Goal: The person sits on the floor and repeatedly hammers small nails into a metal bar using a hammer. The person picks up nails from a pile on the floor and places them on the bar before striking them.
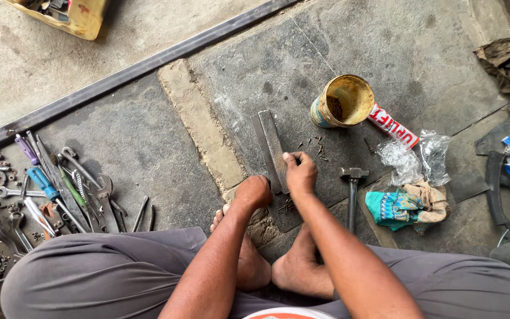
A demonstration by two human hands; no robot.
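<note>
- Covering most of the view, the dark rubber mat point(420, 65) lies flat on the concrete floor point(25, 65); a long metal bar point(149, 62) runs diagonally along its upper edge.
- The person sits cross-legged in grey trousers point(101, 272), bare feet point(278, 269) drawn in just below the work.
- A spread of wrenches, pliers and screwdrivers point(60, 189) lies on the floor to the left, well apart from both hands.
- The flat metal strips point(270, 147), two lying side by side and touching, rest on the mat directly in front of the person, with the near ends under the hands.
- Handling judgement: the strips look rigid, thin and moderately heavy for their width, with hard edges. Pinch across the width near one end; the flat faces may be slick with grime.
- An open, rust-stained tin can point(342, 101) lies tilted on its side beyond the strips; a red-and-white tube point(392, 125) lies just beside it.
- A hammer point(353, 192) lies on the mat to the right of the right forearm, head away from the person, untouched.
- Crumpled clear plastic bags point(417, 156) and a teal patterned cloth point(402, 207) lie near the hammer.
- The left hand point(254, 190) is curled into a loose fist, knuckles up, at the near left edge of the strips; what it grips, if anything, cannot be told.
- The right hand point(300, 172) presses down on the near end of the strips, fingers bent and close together.
- Small nails point(315, 146) are scattered on the mat just beyond the right hand.
</note>
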